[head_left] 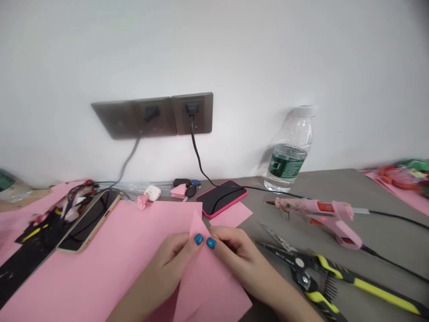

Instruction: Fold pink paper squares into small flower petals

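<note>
Both hands pinch one piece of pink paper [211, 286], which is folded to a point at its top. My left hand [176, 259] grips the left edge, its thumb pressed on the front. On the right edge, my right hand [239, 255] does the same, with its thumb beside the other one. The fingers behind the paper are partly hidden. Beneath my left forearm lies a large pink sheet [94, 250]. A small pink paper piece [232, 215] rests just beyond my right hand, beside a phone in a bright pink case [221, 199].
To the right are a pink glue gun [321, 214] with a cord and open yellow-black pliers-like shears [301, 264]. A water bottle [288, 156] stands by the wall. Another phone [89, 221], a crumpled pink paper flower [143, 201] and a white case [153, 193] lie left. Wall sockets [201, 127] hold plugs.
</note>
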### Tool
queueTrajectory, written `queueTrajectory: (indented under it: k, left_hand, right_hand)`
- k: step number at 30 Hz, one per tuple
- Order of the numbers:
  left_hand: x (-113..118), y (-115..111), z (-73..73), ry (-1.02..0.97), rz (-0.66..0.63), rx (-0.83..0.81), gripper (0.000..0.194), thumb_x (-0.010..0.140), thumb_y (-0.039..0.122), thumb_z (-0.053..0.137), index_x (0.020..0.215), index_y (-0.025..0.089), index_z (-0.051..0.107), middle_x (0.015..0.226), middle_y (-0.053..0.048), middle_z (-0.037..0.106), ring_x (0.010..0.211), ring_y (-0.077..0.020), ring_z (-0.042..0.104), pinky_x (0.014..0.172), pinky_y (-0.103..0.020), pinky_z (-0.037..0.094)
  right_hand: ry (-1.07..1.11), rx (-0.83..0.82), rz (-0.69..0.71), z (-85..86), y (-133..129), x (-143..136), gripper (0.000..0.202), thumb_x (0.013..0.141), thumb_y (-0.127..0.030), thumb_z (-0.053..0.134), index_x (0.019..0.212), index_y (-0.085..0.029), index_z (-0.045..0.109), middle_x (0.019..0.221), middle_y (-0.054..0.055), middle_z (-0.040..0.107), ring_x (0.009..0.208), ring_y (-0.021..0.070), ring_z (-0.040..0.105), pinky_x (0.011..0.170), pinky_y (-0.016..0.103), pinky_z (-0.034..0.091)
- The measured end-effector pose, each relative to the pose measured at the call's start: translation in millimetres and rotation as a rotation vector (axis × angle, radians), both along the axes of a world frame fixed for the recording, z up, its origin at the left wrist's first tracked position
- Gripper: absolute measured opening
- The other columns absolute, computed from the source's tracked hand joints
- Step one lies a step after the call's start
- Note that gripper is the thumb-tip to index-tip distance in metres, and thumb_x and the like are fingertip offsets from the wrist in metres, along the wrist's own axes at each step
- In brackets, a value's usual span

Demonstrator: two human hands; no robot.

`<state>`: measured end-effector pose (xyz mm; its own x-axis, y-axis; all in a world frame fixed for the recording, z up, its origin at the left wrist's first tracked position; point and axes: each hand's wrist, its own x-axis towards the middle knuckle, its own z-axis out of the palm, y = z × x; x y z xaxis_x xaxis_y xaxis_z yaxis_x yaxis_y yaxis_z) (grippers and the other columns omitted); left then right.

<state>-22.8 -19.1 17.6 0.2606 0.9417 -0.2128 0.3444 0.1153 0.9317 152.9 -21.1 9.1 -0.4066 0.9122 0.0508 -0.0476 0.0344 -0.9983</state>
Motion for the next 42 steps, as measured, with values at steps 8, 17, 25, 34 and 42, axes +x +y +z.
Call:
queueTrajectory:
  k: [8,17,25,34,42]
  left_hand:
    - [3.2,-2.6,0.2,0.028,0.055,0.056,0.041,0.09,0.052,0.047,0.064,0.021,0.047,0.068,0.0,0.054,0.069,-0.0174,0.052,0.062,-0.023,0.046]
    - [1.4,-0.2,-0.7,0.028,-0.02,0.027,0.045,0.091,0.055,0.045,0.062,0.021,0.039,0.065,0.001,0.046,0.066,-0.0156,0.046,0.06,-0.023,0.041]
    - [1.3,5.7,0.1,-0.089,-0.21,-0.063,0.045,0.09,0.05,0.051,0.061,0.02,0.035,0.06,0.006,0.025,0.054,-0.0094,0.024,0.048,-0.022,0.022]
    - [-4.7,7.7,4.3,-0.105,-0.341,-0.234,0.045,0.084,0.05,0.061,0.057,0.019,0.042,0.042,0.008,0.035,0.04,-0.0064,0.029,0.044,-0.021,0.021]
    - [-11.5,11.1,6.8,-0.077,-0.45,-0.331,0.037,0.081,0.037,0.065,0.054,0.017,0.05,0.044,0.002,0.054,0.041,-0.0075,0.045,0.044,-0.019,0.029]
  right_hand:
    - [-0.01,-0.049,0.073,-0.3,-0.8,3.9,0.044,0.094,-0.051,0.047,0.064,-0.02,0.037,0.066,-0.004,0.03,0.061,0.0106,0.028,0.054,0.023,0.026]
    - [0.05,0.034,0.024,1.6,1.7,3.3,0.044,0.095,-0.044,0.048,0.061,-0.02,0.034,0.063,-0.005,0.027,0.058,0.0099,0.024,0.052,0.024,0.023]
    - [0.047,0.056,-0.036,1.1,3.0,6.0,0.044,0.094,-0.043,0.05,0.06,-0.02,0.034,0.061,-0.005,0.027,0.057,0.0098,0.025,0.052,0.025,0.023]
    - [0.049,0.037,-0.037,-1.6,5.5,8.6,0.044,0.093,-0.044,0.051,0.06,-0.02,0.034,0.062,-0.005,0.028,0.057,0.0101,0.027,0.052,0.025,0.023]
    - [0.074,0.019,-0.052,-3.0,7.6,8.7,0.046,0.091,-0.047,0.054,0.06,-0.02,0.034,0.062,-0.005,0.027,0.058,0.0102,0.025,0.052,0.025,0.022]
